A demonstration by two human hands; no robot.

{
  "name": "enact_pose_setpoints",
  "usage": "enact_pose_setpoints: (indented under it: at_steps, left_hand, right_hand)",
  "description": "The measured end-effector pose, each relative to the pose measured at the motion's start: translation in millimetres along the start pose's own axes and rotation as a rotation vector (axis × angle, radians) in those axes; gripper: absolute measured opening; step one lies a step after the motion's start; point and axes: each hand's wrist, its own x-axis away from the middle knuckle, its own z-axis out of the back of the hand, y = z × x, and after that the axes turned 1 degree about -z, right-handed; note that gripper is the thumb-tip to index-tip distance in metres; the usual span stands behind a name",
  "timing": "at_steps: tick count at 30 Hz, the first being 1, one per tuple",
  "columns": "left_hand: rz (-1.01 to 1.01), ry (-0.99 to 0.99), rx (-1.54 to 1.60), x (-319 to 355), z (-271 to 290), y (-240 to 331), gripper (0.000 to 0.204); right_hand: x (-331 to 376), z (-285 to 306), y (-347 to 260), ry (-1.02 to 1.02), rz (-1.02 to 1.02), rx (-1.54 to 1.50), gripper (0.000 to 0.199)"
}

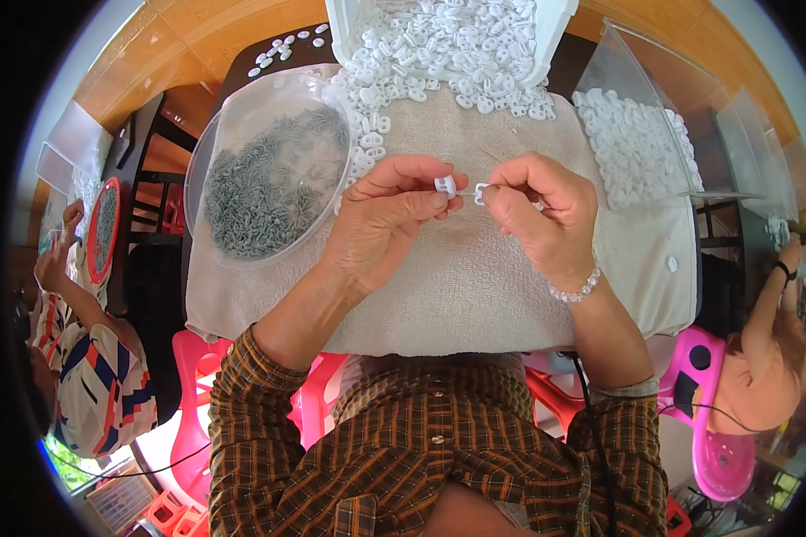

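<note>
My left hand (376, 215) pinches a small white plastic piece (444, 186) with holes between thumb and fingertips. Close beside it, my right hand (555, 215) has its thumb and fingers closed on another small white plastic piece (481, 194). A short, thin grey part bridges the gap between the two pieces; its exact kind is too small to make out. Both hands are held above the towel-covered table (448, 304). A clear round tub (213, 234) to the left contains many small grey metal parts (251, 201), resembling springs or screws.
At the far side, a white bin (338, 40) lies tipped, spilling loose white pieces (448, 54) onto the towel. A clear box (734, 192) of white pieces stands right. One white piece (673, 264) lies near the right edge. Other people sit left (98, 385) and right (761, 376).
</note>
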Motion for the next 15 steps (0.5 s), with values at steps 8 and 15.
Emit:
enact_pose_setpoints:
  at_steps: [8, 15]
  left_hand:
    - [0.051, -0.045, -0.031, 0.4, -2.5, 1.9, 0.024]
    - [0.038, -0.057, -0.053, -1.2, -0.5, -1.5, 0.024]
  right_hand:
    - [-0.3, 1.2, -5.2, 0.032, 0.152, 0.141, 0.005]
    - [1.5, 1.1, -5.0, 0.014, 0.195, 0.198, 0.005]
